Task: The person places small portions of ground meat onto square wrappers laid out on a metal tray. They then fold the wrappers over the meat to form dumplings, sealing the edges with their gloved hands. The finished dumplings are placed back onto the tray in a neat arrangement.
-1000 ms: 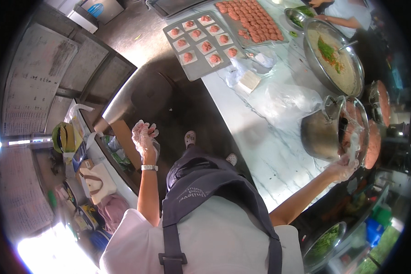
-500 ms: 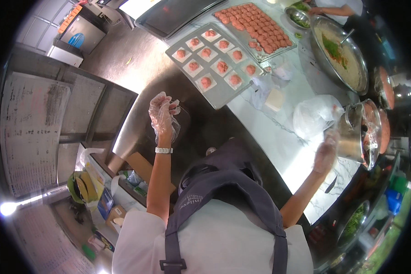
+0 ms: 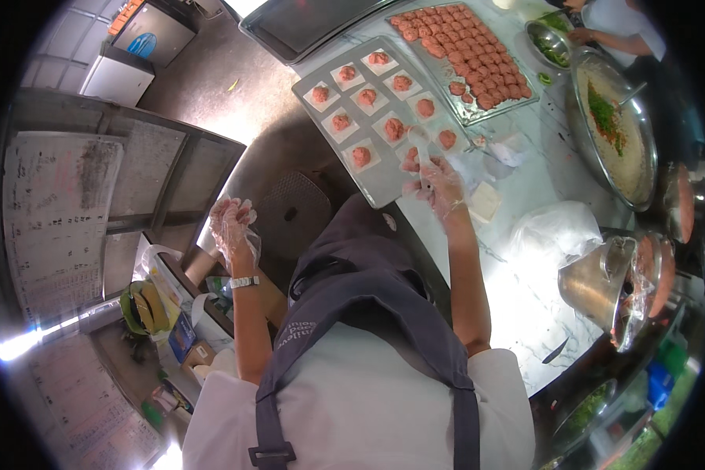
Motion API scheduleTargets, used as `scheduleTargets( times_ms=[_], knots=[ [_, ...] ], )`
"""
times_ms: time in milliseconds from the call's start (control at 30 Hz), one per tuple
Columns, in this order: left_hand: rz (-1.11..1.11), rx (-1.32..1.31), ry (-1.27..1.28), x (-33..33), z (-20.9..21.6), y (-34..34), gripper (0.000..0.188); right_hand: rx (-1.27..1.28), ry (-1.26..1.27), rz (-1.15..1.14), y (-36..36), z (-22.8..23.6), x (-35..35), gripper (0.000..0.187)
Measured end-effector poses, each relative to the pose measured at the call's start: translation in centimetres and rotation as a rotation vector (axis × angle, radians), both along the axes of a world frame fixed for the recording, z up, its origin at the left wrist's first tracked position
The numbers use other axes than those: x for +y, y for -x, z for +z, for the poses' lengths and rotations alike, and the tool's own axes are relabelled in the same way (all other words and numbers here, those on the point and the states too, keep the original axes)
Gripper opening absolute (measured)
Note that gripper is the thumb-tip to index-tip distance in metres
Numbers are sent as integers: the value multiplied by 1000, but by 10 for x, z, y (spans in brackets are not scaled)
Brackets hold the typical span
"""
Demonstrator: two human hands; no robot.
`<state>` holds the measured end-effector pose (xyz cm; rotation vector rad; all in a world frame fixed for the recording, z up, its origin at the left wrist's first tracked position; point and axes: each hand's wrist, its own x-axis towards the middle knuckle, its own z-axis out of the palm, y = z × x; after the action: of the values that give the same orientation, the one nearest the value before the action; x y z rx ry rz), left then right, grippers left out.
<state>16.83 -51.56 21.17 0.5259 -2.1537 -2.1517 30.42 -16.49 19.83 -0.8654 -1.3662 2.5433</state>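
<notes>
My right hand (image 3: 440, 186), in a clear glove, is over the near right corner of a grey tray (image 3: 333, 145). Its fingers are closed on a thin, translucent, elongated thing (image 3: 421, 153), whose kind is unclear. Beside the fingers, a pink ball of minced meat (image 3: 410, 159) is partly hidden. Several more meat balls (image 3: 394, 128) rest on white paper squares across this tray. My left hand (image 3: 233, 223), also gloved, is held in the air left of the table with its fingers curled in. What it holds, if anything, cannot be made out.
Rows of meat balls fill another tray (image 3: 478, 59) at the back. Right of it stands a large steel bowl (image 3: 648, 149) of pale mix with green herbs. A plastic bag (image 3: 552, 233) lies beside a steel pot (image 3: 591, 278). A co-worker's arm (image 3: 615, 39) reaches toward a smaller bowl (image 3: 547, 45).
My right hand has moved left from beside the pot and bag to the tray's corner. My left hand has come down and left. The view has shifted a little.
</notes>
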Motion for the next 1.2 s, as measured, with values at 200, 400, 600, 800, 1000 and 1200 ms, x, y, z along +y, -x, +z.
scheduleTargets(
  times_ms=[200,400,600,800,1000,1200],
  knots=[
    [-244,-25,128,35,5,25,22,-19,-114,-64,-11,-23,11,31],
    [-646,54,288,94,-12,74,21,-80,-47,-229,-25,-52,18,22],
    [-868,56,259,146,-38,108,17,-128,-52,-362,-29,-62,27,21],
    [-1209,145,588,205,-53,159,16,-143,-103,-496,-7,-80,36,19],
    [-1565,484,778,298,-61,195,14,-164,-116,-717,41,-91,42,18],
    [-1605,579,685,310,-83,240,16,-160,-176,-808,88,-97,35,16]
  ],
)
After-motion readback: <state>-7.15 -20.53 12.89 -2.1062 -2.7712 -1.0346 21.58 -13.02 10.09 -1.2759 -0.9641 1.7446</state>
